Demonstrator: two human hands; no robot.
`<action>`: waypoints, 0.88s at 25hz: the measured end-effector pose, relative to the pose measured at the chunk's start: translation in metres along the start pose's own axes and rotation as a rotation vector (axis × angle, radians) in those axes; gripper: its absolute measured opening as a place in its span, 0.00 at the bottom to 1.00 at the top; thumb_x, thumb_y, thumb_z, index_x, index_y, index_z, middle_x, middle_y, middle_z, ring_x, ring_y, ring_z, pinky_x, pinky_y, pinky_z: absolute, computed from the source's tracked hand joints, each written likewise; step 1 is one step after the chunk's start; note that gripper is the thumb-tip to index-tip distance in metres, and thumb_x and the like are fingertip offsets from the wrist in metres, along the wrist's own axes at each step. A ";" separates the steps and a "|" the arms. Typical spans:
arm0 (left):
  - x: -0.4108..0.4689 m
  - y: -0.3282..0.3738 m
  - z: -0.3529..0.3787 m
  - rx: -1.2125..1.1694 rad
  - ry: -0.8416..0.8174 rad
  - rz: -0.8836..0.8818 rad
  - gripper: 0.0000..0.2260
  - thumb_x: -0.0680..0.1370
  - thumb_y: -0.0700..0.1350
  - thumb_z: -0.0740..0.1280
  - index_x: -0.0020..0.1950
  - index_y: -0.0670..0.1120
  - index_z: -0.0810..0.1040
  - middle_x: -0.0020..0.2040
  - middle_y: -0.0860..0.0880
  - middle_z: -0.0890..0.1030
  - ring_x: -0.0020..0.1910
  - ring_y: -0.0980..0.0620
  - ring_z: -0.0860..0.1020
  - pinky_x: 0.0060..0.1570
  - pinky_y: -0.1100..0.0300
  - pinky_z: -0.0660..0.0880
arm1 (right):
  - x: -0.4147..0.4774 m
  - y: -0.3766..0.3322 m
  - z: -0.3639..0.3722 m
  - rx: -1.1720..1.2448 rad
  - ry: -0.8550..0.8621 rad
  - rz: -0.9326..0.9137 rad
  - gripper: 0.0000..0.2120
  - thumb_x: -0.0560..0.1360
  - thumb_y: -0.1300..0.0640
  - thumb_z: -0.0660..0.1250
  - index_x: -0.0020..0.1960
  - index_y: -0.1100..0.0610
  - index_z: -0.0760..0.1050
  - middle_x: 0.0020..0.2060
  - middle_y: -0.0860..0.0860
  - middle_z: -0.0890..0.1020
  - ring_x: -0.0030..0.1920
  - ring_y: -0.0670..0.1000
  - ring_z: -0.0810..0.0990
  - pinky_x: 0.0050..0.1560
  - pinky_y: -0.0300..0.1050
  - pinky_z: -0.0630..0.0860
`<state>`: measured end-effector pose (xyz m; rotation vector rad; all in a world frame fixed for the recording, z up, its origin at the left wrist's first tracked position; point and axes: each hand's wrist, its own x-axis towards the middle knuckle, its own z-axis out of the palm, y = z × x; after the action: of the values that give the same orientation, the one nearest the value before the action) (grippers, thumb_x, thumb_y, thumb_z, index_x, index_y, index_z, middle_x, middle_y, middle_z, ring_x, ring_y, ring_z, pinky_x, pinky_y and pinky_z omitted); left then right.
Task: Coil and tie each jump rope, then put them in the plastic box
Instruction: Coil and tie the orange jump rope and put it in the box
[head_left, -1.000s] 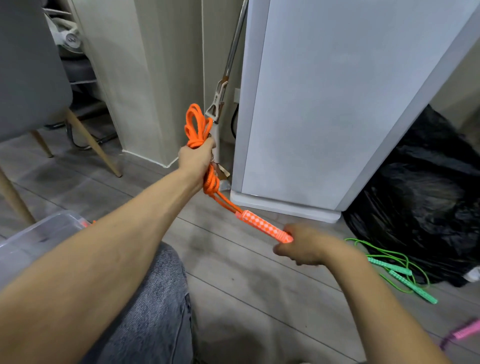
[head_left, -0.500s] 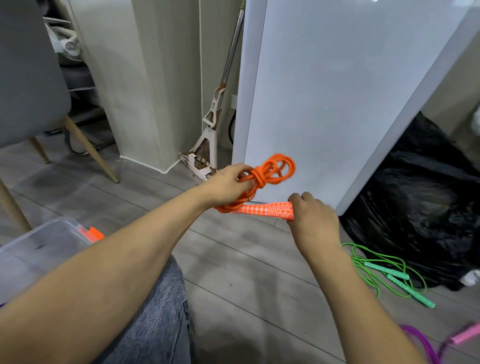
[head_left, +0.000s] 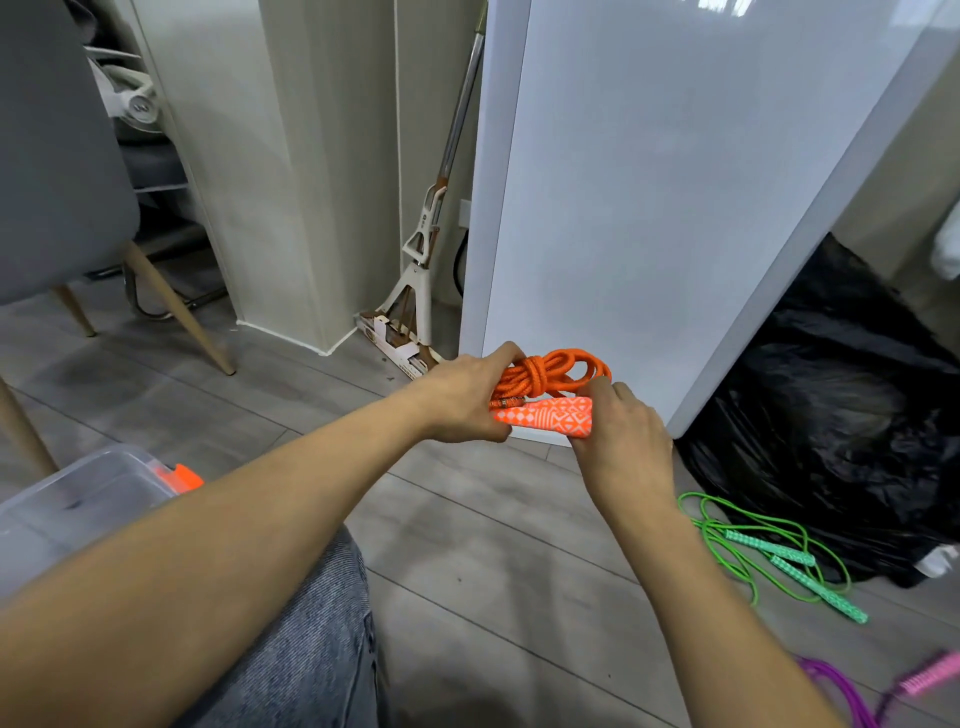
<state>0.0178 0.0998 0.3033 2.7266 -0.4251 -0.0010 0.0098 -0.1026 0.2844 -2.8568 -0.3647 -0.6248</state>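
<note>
We are holding the coiled orange jump rope (head_left: 550, 371) up in front of the white cabinet (head_left: 649, 208). Our left hand (head_left: 467, 397) is gripping the knotted coil, and our right hand (head_left: 621, 434) is curling its fingers round the handle (head_left: 543, 418). The green rope (head_left: 727, 530) is lying loose on the floor (head_left: 493, 545) to our right, and the plastic box (head_left: 78, 499) is sitting to our left.

We look down on a grey wood-plank floor (head_left: 467, 545). At our right a green jump rope (head_left: 769, 546) lies on it in loose, untied loops, its two teal handles (head_left: 821, 592) close together, just beside a black plastic bag (head_left: 831, 441). A purple jump rope (head_left: 836, 687) with a pink handle (head_left: 930, 678) lies at the lower right edge. At our left sits a clear plastic box (head_left: 78, 499); farther back stand wooden chair legs (head_left: 176, 306) and a mop (head_left: 405, 332).
</note>
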 end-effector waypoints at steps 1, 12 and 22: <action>0.001 -0.002 0.001 0.036 0.033 0.006 0.31 0.69 0.52 0.73 0.67 0.52 0.61 0.46 0.50 0.77 0.44 0.44 0.78 0.45 0.47 0.78 | 0.001 -0.002 0.000 0.053 -0.006 0.006 0.17 0.71 0.61 0.72 0.59 0.59 0.75 0.48 0.57 0.80 0.45 0.63 0.79 0.40 0.48 0.62; -0.053 -0.073 -0.024 0.330 0.242 -0.009 0.30 0.69 0.49 0.69 0.69 0.52 0.63 0.56 0.51 0.77 0.51 0.45 0.79 0.36 0.54 0.71 | 0.022 -0.062 0.018 0.077 -0.057 -0.274 0.49 0.65 0.43 0.76 0.78 0.43 0.53 0.76 0.55 0.60 0.69 0.60 0.69 0.64 0.59 0.70; -0.185 -0.188 0.003 0.340 0.232 -0.483 0.25 0.70 0.48 0.67 0.66 0.49 0.66 0.46 0.45 0.80 0.45 0.38 0.79 0.34 0.53 0.67 | 0.031 -0.212 0.124 0.502 -0.400 -0.613 0.46 0.63 0.56 0.79 0.75 0.43 0.61 0.67 0.46 0.69 0.60 0.54 0.77 0.52 0.52 0.78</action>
<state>-0.1036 0.3186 0.2209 3.0402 0.3334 0.2780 0.0255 0.1349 0.2162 -2.3370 -1.2816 -0.0076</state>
